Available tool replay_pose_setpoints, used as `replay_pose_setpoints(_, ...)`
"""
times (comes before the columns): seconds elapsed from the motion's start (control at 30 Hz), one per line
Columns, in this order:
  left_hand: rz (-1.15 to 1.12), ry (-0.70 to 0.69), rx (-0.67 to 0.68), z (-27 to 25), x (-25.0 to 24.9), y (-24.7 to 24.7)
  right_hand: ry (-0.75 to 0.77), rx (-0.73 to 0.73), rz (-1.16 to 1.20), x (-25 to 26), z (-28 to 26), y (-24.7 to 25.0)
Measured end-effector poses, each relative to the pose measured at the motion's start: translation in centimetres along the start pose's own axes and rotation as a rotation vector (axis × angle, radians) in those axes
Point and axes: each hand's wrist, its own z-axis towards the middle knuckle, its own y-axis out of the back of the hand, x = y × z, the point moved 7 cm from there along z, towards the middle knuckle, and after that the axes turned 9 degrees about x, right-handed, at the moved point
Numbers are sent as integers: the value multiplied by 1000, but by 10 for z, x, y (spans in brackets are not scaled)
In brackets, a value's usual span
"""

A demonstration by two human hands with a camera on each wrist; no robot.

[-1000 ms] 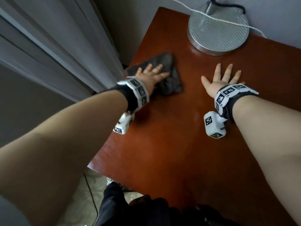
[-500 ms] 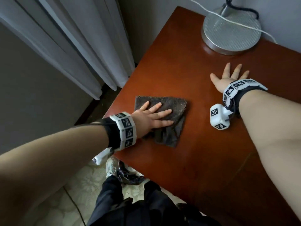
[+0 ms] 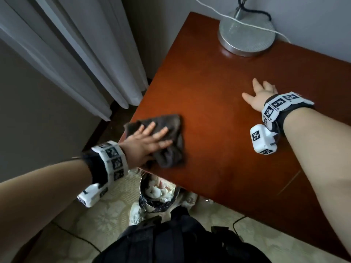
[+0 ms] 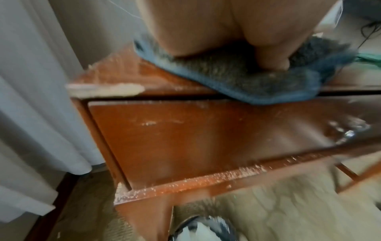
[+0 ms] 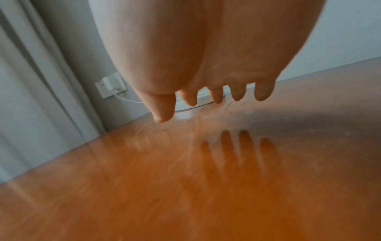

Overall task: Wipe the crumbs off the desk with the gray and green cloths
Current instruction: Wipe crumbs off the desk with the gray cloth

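Observation:
A dark gray cloth (image 3: 171, 154) lies at the near left corner of the red-brown desk (image 3: 218, 111). My left hand (image 3: 150, 141) presses flat on it with straight fingers. In the left wrist view the gray cloth (image 4: 247, 78) overhangs the desk's front edge under my left hand (image 4: 226, 32), and pale crumbs (image 4: 206, 176) speckle the drawer front and the ledge below. My right hand (image 3: 260, 95) rests on the bare desk further right, holding nothing. Seen from the right wrist, the right hand (image 5: 206, 65) has its fingers (image 5: 237, 93) spread. A green sliver (image 4: 371, 57) shows beyond the cloth; I cannot tell what it is.
A round metal lamp base (image 3: 247, 35) with a white cord stands at the desk's back. A lined waste bin (image 3: 159, 190) holding white scraps sits on the floor below the near left corner. White curtains (image 3: 76, 54) hang left of the desk. A wall socket (image 5: 109, 84) holds a plug.
My left hand has dragged the gray cloth from the back left of the desk to the near left corner, where it now overhangs the edge. The right hand stays in place.

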Motion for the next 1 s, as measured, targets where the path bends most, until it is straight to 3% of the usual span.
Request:
replay_pose_setpoints(0.1,136,-77,18,-2,-21,-21,42,3,-24,22,-26,-23)
replay_pose_setpoints(0.27,-44,170,-214,9,16,5,190,-26,-74,69,-84,-62)
replay_pose_setpoints(0.43,-134,107,-244,-12,33,-14,385,-72,-95,124,-131,-97)
replay_pose_setpoints(0.53,-274,213,-303,-45,78,-40,479,-56,-153,170,-145,-124)
replay_pose_setpoints(0.67,-314,262,-284,-71,108,-64,430,-8,-321,207,-147,-179)
replay_pose_setpoints(0.77,-358,204,-274,-72,106,-69,501,-141,-321,199,-166,-190)
replay_pose_setpoints(0.87,-385,134,-272,-70,88,-64,669,-55,-387,167,-191,-200)
replay_pose_setpoints(0.93,-372,72,-260,-66,72,-59,635,62,-394,127,-195,-196)
replay_pose_setpoints(1.0,-337,27,-253,-58,59,-54,505,-40,-187,79,-187,-164)
